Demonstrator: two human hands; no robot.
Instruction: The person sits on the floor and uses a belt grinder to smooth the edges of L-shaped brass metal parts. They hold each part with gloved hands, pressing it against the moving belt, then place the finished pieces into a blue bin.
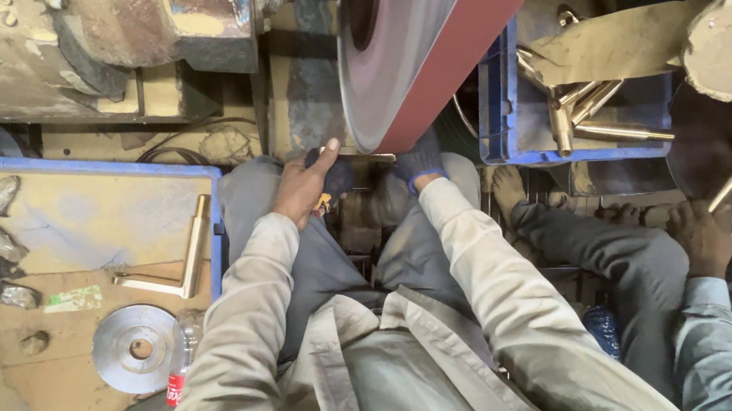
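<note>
A: What do my 2 hands hold?

B: My left hand (303, 187) and my gloved right hand (419, 163) are closed on the ends of 1 brass rod (368, 157). The rod lies sideways between them, touching the bottom of the spinning wheel (399, 24). Both hands are just as near
</note>
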